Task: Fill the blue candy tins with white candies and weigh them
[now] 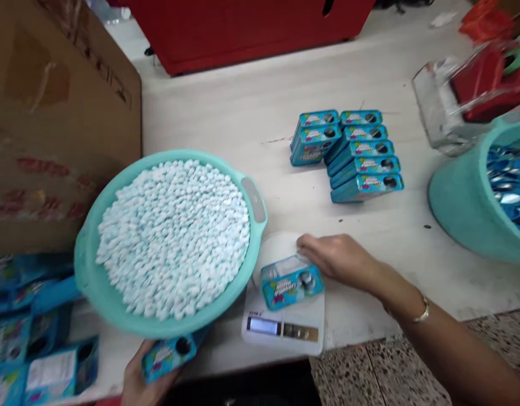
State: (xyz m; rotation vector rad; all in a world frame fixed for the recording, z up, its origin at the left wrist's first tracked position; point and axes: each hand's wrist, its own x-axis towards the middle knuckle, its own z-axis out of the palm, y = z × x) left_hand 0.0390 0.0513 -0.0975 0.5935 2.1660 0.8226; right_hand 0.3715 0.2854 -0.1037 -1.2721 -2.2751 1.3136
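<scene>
My right hand (336, 260) rests its fingers on a small blue candy tin (290, 282) that sits on a white kitchen scale (285, 327). My left hand (142, 379) is at the bottom edge, closed around another blue tin (169, 352) just below the rim of a teal basin (91, 282) full of small white candies (173, 231).
Two rows of blue tins (348, 152) are stacked on the white table further back. A teal tub (467, 203) of blue lids stands at the right, a clear bag with red items behind it. A cardboard box (52, 124) is at the left, flat blue packs (27, 349) below it.
</scene>
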